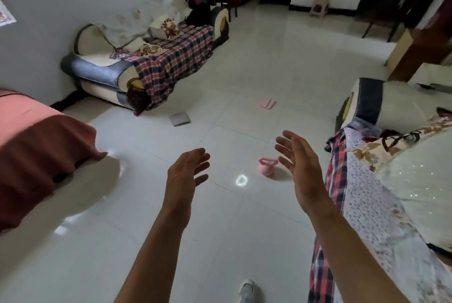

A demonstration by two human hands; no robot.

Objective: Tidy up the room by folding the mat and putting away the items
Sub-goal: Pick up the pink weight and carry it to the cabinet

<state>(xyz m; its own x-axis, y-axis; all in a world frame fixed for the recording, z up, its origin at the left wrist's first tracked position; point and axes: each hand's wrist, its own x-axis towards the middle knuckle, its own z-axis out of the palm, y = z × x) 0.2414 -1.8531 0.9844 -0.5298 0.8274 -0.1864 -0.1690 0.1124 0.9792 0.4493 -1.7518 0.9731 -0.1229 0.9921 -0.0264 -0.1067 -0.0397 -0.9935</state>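
From the head camera, both bare forearms reach forward over a glossy floor [244,241] of large pale square tiles with thin grout lines and bright glints of reflected light. The left hand [187,175] sits just left of centre, back up, fingers spread loosely and holding nothing; the right hand [299,165], at about 3 o'clock from it, is turned palm inward with its fingers fanned apart, also empty. Between the two hands, nearer the right one, a small pink kettlebell [267,166] with a rounded body and looped handle stands on the tiles. Further off at 12 o'clock lies a flat pink folded item [266,103], perhaps a mat or cloth, and at 11 o'clock a thin grey square object [180,118], too blurred to name. At 10 o'clock a curved sofa [97,67] in cream and shiny blue-grey upholstery stands against the white wall, draped with a red, navy and white plaid blanket [176,62] and scattered floral cushions. At 9 o'clock a soft salmon and rust-brown cloth [41,146] hangs over a surface edge. At 3 to 4 o'clock a second sofa [371,104] of like upholstery carries a dotted lilac sheet [369,207] edged in plaid. A grey sneaker [247,290] shows at 6 o'clock. No writing is legible anywhere.
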